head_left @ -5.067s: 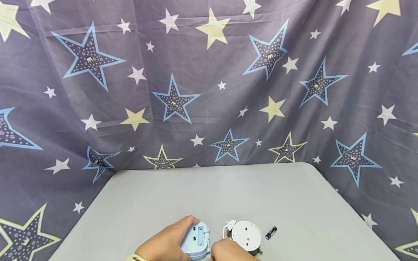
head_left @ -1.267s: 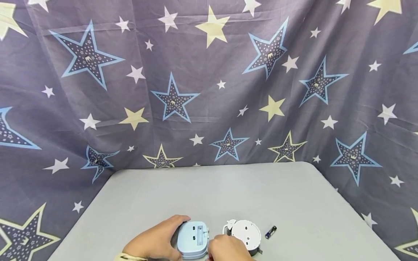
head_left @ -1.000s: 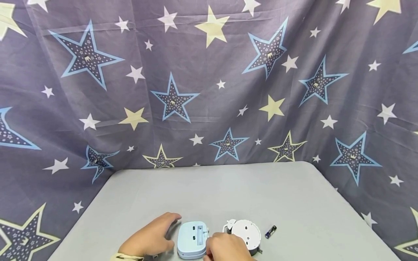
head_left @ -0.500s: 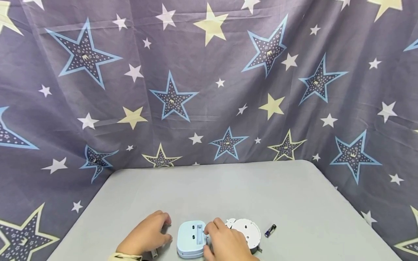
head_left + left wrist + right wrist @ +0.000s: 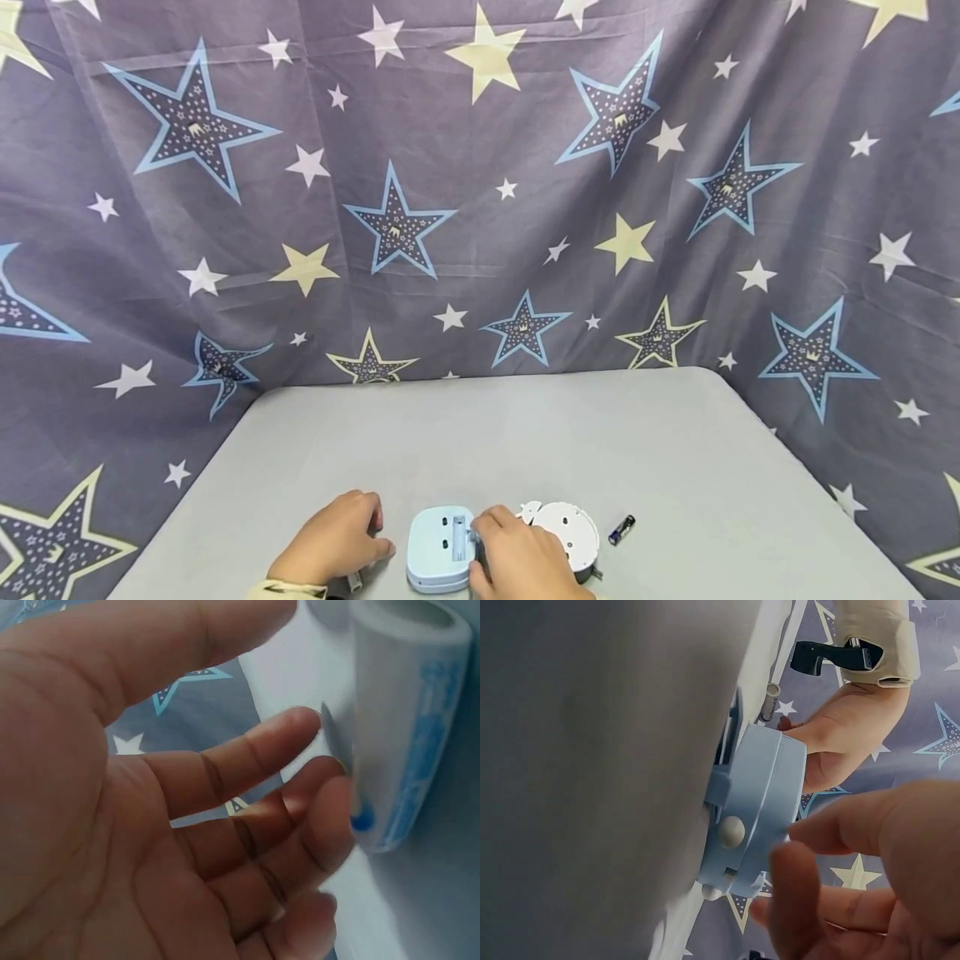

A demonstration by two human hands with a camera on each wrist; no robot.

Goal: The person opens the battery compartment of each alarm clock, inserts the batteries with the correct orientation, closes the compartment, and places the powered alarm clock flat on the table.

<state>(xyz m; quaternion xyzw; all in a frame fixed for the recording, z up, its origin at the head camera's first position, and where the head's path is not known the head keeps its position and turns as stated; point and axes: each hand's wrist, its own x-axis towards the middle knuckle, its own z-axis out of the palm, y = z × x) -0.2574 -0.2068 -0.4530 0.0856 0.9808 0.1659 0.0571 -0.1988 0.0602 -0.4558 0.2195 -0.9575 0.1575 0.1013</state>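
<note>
Right grip, a bare hand, sat over the 3 o'clock edge of the pale-blue case. Fingers loosely bent, a clear gap between thumb and fingertips, nothing seen pinched in it. Tips lay at the case's rim; could not tell how firmly they touched, if at all.

Left grip was at 9 o'clock from the case, apart from it, fingers slack and half curled, holding nothing. A white cylinder with blue print stood out large and blurred in the left wrist view, right by the fingertips; contact could not be made out. In the head view it lay between 8 and 9 o'clock from the case, partly under the left hand.

The case lay flat on the grey worktop, a rounded square, with two black knobs and a long slot-like bay facing up, the bay toward 3 o'clock. The right wrist view gave its side: a seam running round, a white ball-shaped knob on the wall.

Further out at 3 o'clock, a round device with a white back and dark side, partly hidden by the right hand. Beyond it, same direction, a dark-blue battery on its side, slanted roughly 7 to 1 o'clock.

Left wrist wore a cream sleeve with a black fitting. At 12 o'clock, behind everything, a grey-purple cloth printed with stars hung in creases
</note>
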